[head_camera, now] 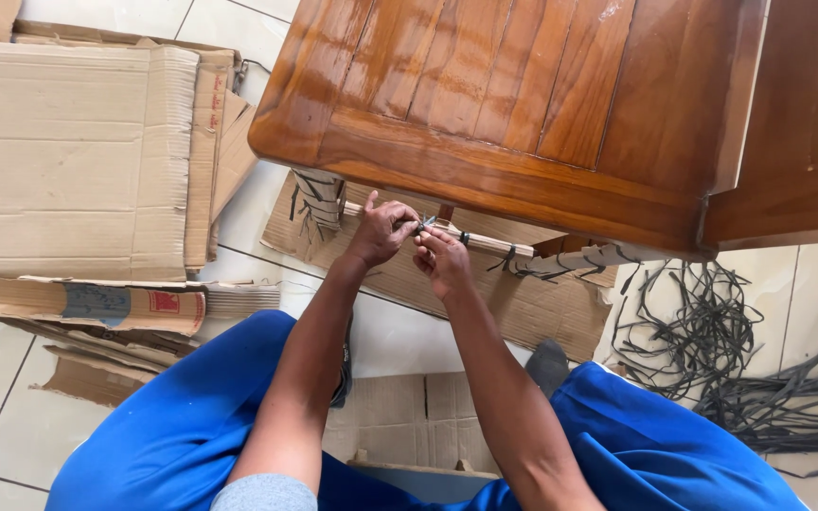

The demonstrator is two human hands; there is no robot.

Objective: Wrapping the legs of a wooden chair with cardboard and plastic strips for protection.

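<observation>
my left hand (382,230) pinching the rail (485,243) under the table (485,170), right hand (442,260) fingers closed on a small tool (426,224), straps (750,360) piled nearby

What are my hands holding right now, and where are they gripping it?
Both the left hand and right hand pinch a dark strap where it wraps a wooden rail under the table.
</observation>
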